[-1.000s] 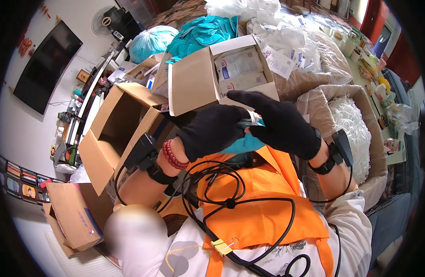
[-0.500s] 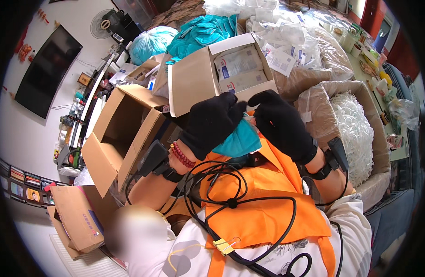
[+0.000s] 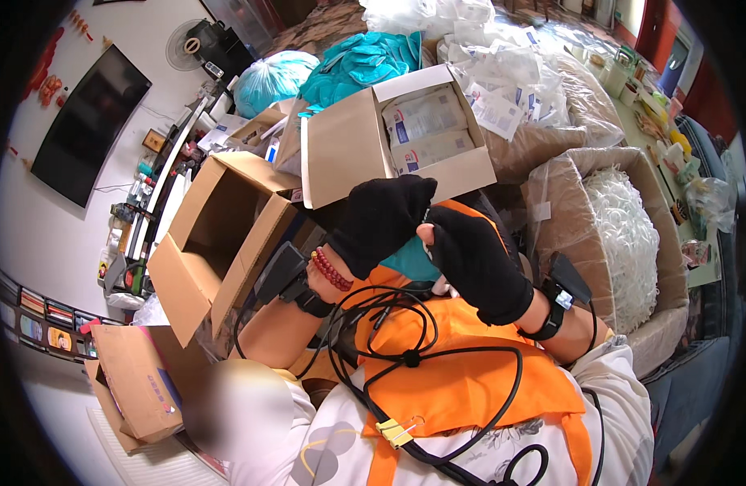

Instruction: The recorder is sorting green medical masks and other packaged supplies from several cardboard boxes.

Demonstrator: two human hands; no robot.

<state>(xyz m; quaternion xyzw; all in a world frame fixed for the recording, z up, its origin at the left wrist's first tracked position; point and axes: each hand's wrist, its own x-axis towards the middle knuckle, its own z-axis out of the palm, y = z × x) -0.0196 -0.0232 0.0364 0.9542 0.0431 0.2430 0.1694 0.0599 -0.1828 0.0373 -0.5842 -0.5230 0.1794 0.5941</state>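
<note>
My two hands, in black gloves with bare fingertips, meet in front of my chest. Between and below them hangs a folded teal cloth piece [image 3: 412, 261], mostly covered by the hands. My left hand [image 3: 381, 223] is closed on its upper left side, its fingertips hidden. My right hand [image 3: 482, 263] is closed at the cloth's right edge, with one bare fingertip showing near the left hand. A thin whitish strip shows between the two hands; what it is, I cannot tell.
Beyond my hands stands an open carton [image 3: 349, 150] with white packets [image 3: 426, 121]. A brown carton [image 3: 219, 211] gapes at left. On the right, a lined box [image 3: 551, 202] holds white elastic loops [image 3: 620, 235]. Behind are a teal cloth pile [image 3: 365, 69] and bagged packets. Black cables [image 3: 413, 356] cross my orange apron.
My right hand has moved down and left, turning across the teal cloth piece and covering more of it. My left hand has shifted slightly right and down.
</note>
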